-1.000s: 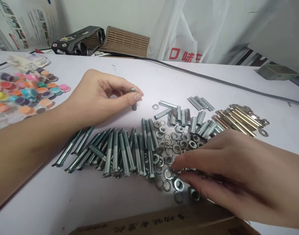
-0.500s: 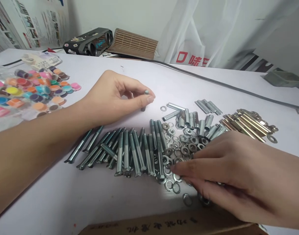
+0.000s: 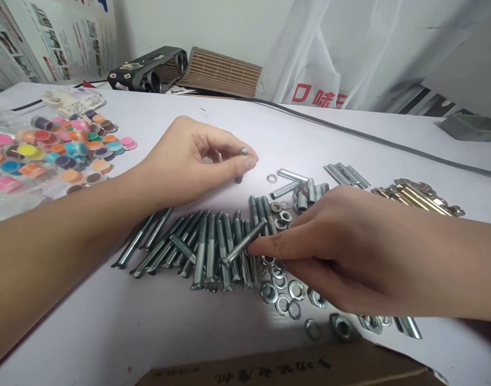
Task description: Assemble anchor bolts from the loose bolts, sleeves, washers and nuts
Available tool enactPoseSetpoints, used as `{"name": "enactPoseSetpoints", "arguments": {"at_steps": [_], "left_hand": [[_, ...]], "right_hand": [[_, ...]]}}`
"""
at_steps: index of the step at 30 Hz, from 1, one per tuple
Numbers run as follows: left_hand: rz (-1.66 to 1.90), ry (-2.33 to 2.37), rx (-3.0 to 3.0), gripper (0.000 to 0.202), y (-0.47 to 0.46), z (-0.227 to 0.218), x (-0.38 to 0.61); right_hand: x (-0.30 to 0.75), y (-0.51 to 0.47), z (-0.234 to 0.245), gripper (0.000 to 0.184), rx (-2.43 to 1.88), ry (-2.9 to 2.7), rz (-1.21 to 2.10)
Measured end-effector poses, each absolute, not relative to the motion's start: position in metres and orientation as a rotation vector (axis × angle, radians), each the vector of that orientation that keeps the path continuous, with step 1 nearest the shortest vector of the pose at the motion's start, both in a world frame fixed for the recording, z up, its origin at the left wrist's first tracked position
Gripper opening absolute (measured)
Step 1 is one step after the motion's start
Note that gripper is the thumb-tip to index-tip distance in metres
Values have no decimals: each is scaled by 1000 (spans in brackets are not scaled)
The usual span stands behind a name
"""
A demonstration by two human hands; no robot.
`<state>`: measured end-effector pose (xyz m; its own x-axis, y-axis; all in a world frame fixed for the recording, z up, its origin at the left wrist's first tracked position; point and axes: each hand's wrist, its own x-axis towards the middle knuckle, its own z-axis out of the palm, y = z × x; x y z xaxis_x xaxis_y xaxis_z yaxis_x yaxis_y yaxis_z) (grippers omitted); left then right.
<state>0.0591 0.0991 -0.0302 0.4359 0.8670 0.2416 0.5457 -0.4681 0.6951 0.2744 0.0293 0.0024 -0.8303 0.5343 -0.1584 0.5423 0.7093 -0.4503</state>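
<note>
Left hand [image 3: 189,161] pinches a short bolt [image 3: 238,178] upright on the table [image 3: 109,321]. Right hand [image 3: 350,252] fingertips pinch a long bolt [image 3: 239,247] lying crosswise atop the bolt row [image 3: 177,246], beside washers [image 3: 286,300].

The left hand [image 3: 193,161] pinches a short bolt [image 3: 240,166] upright on the white surface [image 3: 109,321]; the right hand [image 3: 350,252] seems to grip a long bolt [image 3: 239,247] (tilted across the bolt row [image 3: 181,244]) above scattered washers [image 3: 288,297].
</note>
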Motion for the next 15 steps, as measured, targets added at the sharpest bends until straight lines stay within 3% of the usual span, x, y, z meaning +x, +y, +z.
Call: {"name": "enactPoseSetpoints", "arguments": {"at_steps": [9, 15], "left_hand": [[851, 1164, 2184, 22, 100, -31, 58], [797, 1131, 2168, 25, 101, -31, 57]], "right_hand": [[268, 29, -5, 34, 883, 2945, -687], [259, 35, -3, 21, 925, 2857, -806]]}}
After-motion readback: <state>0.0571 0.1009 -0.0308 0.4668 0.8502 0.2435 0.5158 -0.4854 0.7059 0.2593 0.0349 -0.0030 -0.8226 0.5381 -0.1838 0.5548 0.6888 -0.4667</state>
